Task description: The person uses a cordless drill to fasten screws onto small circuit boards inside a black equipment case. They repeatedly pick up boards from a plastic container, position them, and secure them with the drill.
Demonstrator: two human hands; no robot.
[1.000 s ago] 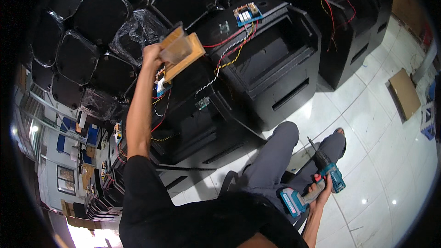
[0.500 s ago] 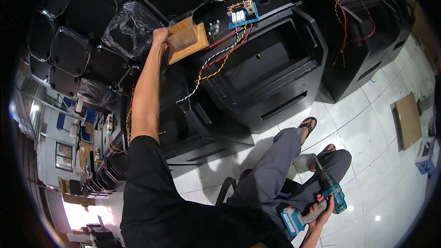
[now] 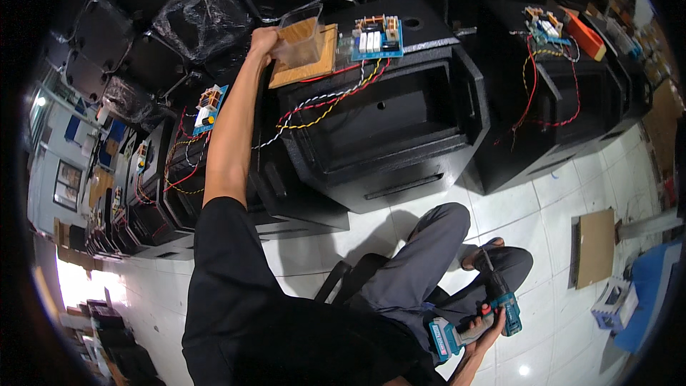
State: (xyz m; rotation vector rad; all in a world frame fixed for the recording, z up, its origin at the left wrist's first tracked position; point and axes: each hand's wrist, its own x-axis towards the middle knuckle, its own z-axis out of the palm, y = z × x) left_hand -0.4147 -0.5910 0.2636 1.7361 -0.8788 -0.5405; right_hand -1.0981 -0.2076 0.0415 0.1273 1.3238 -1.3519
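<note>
Left hand (image 3: 263, 41) raised at 11 o'clock, fingers clamped on the edge of a clear plastic container (image 3: 300, 39) – it sits on a wooden board (image 3: 314, 64) atop the black speaker cabinet (image 3: 386, 121), just beside a blue circuit board (image 3: 376, 37) (wires trailing). Right hand (image 3: 477, 329) at 5 o'clock, fingers wrapped round a teal cordless drill (image 3: 475, 318) – near the knee.

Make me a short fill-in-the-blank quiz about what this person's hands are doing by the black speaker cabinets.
1. The left hand grips a clear plastic ____ resting on the wooden board.
2. The right hand holds a teal cordless ____.
3. The circuit board with coloured wires sits on top of a ____ speaker cabinet.

Missing words: container; drill; black
</note>
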